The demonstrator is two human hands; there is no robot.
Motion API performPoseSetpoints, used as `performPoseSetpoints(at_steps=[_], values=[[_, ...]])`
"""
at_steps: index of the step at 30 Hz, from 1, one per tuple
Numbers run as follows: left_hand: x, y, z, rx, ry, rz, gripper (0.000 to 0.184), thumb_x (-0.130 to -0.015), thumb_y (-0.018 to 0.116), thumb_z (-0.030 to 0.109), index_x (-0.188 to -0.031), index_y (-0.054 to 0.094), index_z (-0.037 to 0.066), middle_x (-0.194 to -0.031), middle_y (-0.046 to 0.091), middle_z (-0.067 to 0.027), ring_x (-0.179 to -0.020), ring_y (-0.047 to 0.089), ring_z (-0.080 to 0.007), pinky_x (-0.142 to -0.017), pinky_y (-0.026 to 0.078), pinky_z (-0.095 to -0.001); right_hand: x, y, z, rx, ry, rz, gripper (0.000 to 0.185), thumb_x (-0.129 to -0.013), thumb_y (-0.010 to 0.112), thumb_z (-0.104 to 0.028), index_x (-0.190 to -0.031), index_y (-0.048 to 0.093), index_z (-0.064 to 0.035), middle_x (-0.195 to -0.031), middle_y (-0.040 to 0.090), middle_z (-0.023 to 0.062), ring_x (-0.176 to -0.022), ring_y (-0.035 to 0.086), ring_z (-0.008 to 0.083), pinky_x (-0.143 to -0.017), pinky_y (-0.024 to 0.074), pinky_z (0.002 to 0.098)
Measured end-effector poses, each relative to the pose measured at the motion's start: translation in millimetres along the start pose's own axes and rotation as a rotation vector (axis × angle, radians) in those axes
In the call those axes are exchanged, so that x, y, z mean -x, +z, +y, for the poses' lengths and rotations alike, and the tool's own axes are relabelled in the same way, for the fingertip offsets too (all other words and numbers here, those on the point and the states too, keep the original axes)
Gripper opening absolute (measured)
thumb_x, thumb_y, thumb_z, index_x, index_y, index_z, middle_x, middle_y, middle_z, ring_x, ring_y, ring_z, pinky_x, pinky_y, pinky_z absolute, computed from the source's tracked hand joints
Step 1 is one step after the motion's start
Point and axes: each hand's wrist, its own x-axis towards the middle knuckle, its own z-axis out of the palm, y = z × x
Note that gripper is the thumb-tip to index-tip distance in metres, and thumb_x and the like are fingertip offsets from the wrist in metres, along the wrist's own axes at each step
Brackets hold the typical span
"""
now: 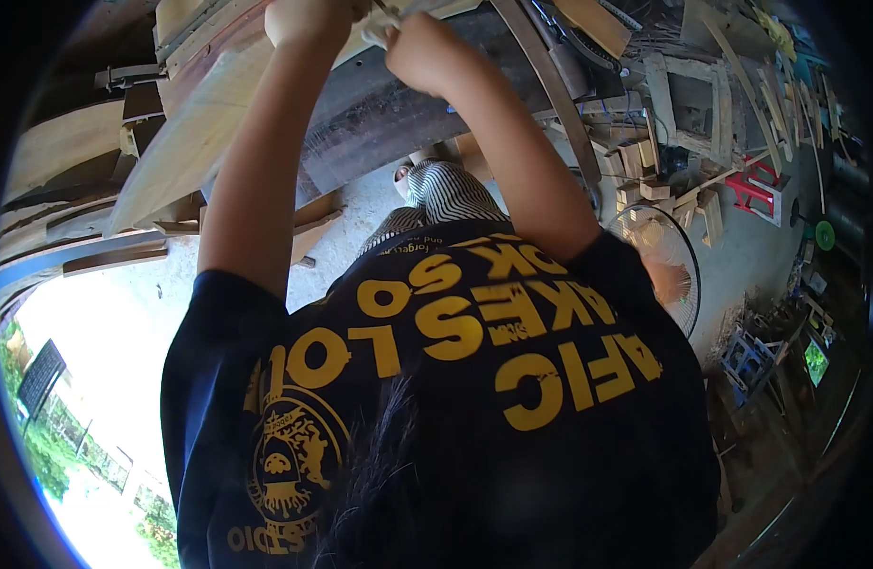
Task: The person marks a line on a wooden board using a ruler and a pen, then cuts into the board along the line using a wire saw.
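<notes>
At the top edge, my left hand (309, 21) is closed, its fingers partly cut off by the frame. My right hand (422, 57) is closed just beside it, around a thin object whose end shows between the two hands; I cannot make out what it is. Both hands are above a dark wooden surface (389, 119). A long pale board (185, 142) slants down on the left, near my left forearm.
Stacked boards (67, 147) lie at the left. A round fan (656, 261) stands right of my body, near wood blocks (656, 190) and a red stool (754, 190). A blue plastic object (745, 360) is lower right. A dark curved bar (555, 90) runs right of my right arm.
</notes>
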Motion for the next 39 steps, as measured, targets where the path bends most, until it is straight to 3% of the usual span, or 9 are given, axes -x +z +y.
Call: performPoseSetpoints(at_steps=[3, 6, 8, 13, 17, 19, 21, 29, 39], values=[[-2, -9, -4, -0.014, 0.051, -0.069, 0.028, -0.072, 0.069, 0.036, -0.086, 0.07, 0.011, -0.092, 0.069, -0.0099, -0.086, 0.068, -0.025, -0.068, 0.054, -0.0372, 8, 7, 7, -0.038, -0.022, 0.071, 0.035, -0.094, 0.047, -0.028, -0.091, 0.064, 0.0024, -0.076, 0.065, 0.02, -0.067, 0.065, 0.0305, -0.057, 0.0497, 0.0387], [-19, -6, -9, -0.007, 0.023, -0.098, 0.032, -0.07, 0.071, 0.037, -0.088, 0.069, 0.01, -0.091, 0.069, -0.0118, -0.084, 0.068, -0.0251, -0.067, 0.054, -0.0369, 66, -4, 32, -0.093, 0.028, -0.135, 0.031, -0.095, 0.044, -0.024, -0.099, 0.063, 0.0011, -0.076, 0.065, 0.0193, -0.069, 0.066, 0.0316, -0.061, 0.0501, 0.0394], [-24, 2, -9, -0.023, 0.06, -0.057, 0.032, -0.07, 0.071, 0.036, -0.088, 0.07, 0.01, -0.091, 0.069, -0.0128, -0.084, 0.068, -0.0252, -0.068, 0.054, -0.037, 106, -6, 54, -0.135, -0.054, 0.042, 0.03, -0.093, 0.047, -0.021, -0.096, 0.06, 0.0057, -0.077, 0.065, 0.0231, -0.074, 0.066, 0.0349, -0.065, 0.0523, 0.0403], [-25, 1, -5, 0.023, 0.042, -0.089, 0.029, -0.071, 0.066, 0.034, -0.086, 0.07, 0.01, -0.091, 0.069, -0.0154, -0.085, 0.068, -0.0268, -0.069, 0.053, -0.0382, 129, -21, 26, -0.033, 0.077, -0.01, 0.031, -0.095, 0.043, -0.022, -0.093, 0.057, 0.006, -0.078, 0.062, 0.027, -0.073, 0.063, 0.0399, -0.064, 0.0494, 0.0421], [-22, -11, -3, 0.022, 0.048, -0.094, 0.029, -0.07, 0.066, 0.034, -0.084, 0.071, 0.01, -0.087, 0.069, -0.0155, -0.08, 0.068, -0.028, -0.067, 0.054, -0.0381, 124, -16, 32, -0.078, 0.002, 0.108, 0.03, -0.095, 0.044, -0.022, -0.091, 0.054, 0.0063, -0.076, 0.062, 0.0275, -0.072, 0.062, 0.0417, -0.063, 0.049, 0.0434], [-21, -23, -3, 0.063, 0.039, -0.281, 0.035, -0.071, 0.063, 0.031, -0.098, 0.067, 0.009, -0.101, 0.065, -0.0172, -0.096, 0.062, -0.0306, -0.08, 0.049, -0.0417, 119, -5, 39, -0.074, -0.007, 0.139, 0.029, -0.096, 0.044, -0.023, -0.092, 0.053, 0.0042, -0.074, 0.062, 0.0255, -0.071, 0.063, 0.0406, -0.063, 0.0495, 0.0442], [-28, -3, -14, -0.016, 0.182, -0.107, 0.033, -0.068, 0.068, 0.046, -0.092, 0.07, 0.024, -0.091, 0.069, -0.0093, -0.086, 0.067, -0.0265, -0.071, 0.052, -0.0419, 112, 8, 46, -0.073, -0.011, 0.172, 0.028, -0.096, 0.044, -0.024, -0.092, 0.052, 0.0021, -0.072, 0.063, 0.0236, -0.07, 0.063, 0.0396, -0.063, 0.05, 0.045], [-56, -20, -19, -0.01, 0.229, -0.143, 0.034, -0.069, 0.068, 0.039, -0.096, 0.07, 0.018, -0.1, 0.068, -0.0108, -0.093, 0.066, -0.0274, -0.079, 0.051, -0.039, 68, 37, 69, -0.014, -0.034, 0.238, 0.02, -0.095, 0.045, -0.023, -0.095, 0.05, -0.0034, -0.071, 0.062, 0.0196, -0.067, 0.063, 0.0376, -0.06, 0.0493, 0.0461], [-87, 7, -32, 0.025, 0.296, -0.089, 0.073, -0.057, 0.077, 0.059, -0.113, 0.058, 0.015, -0.103, 0.067, -0.0112, -0.097, 0.063, -0.0305, -0.079, 0.049, -0.0429, -14, 129, 132, -0.041, -0.302, 0.529, 0.015, -0.088, 0.053, -0.018, -0.093, 0.048, -0.0046, -0.072, 0.061, 0.016, -0.06, 0.061, 0.0346, -0.052, 0.0489, 0.044]])
